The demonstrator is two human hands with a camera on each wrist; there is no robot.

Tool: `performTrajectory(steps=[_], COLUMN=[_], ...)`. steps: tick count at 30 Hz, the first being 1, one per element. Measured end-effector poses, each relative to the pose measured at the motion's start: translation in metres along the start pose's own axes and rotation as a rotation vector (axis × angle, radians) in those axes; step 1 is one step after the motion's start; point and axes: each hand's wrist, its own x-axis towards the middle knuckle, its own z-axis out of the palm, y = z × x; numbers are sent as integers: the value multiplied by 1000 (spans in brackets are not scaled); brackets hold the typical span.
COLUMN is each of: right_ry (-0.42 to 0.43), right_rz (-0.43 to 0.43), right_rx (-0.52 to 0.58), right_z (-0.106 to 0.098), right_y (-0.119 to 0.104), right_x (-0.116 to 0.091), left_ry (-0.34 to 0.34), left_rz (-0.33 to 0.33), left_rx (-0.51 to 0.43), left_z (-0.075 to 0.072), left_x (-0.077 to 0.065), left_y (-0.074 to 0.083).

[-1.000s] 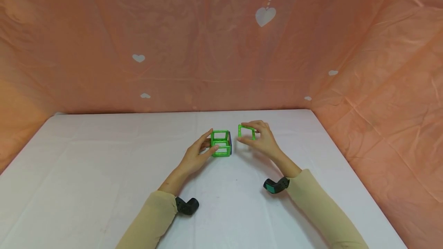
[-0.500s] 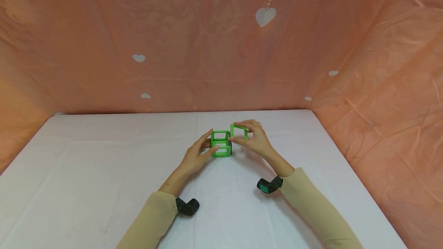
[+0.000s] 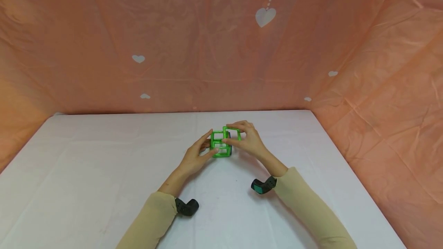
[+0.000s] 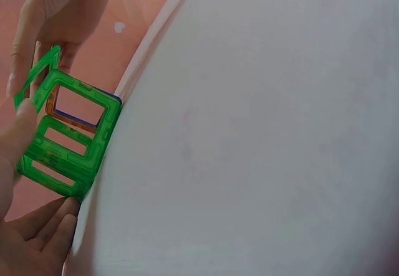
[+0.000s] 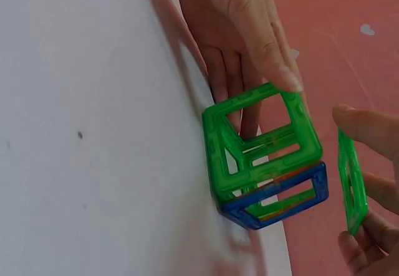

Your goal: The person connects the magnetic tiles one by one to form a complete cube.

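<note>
A small hollow cube [image 3: 221, 155] of magnetic tiles stands on the white table, mostly green. A blue square tile [image 5: 321, 181] forms its right side, and an orange edge [image 4: 52, 103] shows within. My left hand [image 3: 195, 158] grips the cube from the left, thumb on the near edge and fingers at the far side. A separate green square magnetic tile [image 3: 239, 135] is pinched by its edges in my right hand [image 3: 254, 144]. In the right wrist view this tile [image 5: 345, 164] is tilted and apart from the cube; from the head it overlaps the cube's upper right.
The white-covered table [image 3: 104, 172] spreads around the hands. An orange curtain [image 3: 194, 49] with white hearts hangs behind it and along the right side. Black wrist cameras sit on the left wrist [image 3: 187, 206] and the right wrist [image 3: 264, 185].
My right hand has moved left with the green tile, from beside the cube to over its upper right in the head view. The left hand and the cube have stayed in place.
</note>
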Motion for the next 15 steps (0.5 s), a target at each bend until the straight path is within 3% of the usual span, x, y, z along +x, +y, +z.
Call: performTrajectory(steps=[15], right_ry=[-21], right_rz=[-35], right_rx=[17], right_z=[14], right_y=[-6], right_x=[3], left_ry=[-7], left_rz=[16], left_rx=[-6], left_z=[-1], left_x=[-1], left_y=[-1])
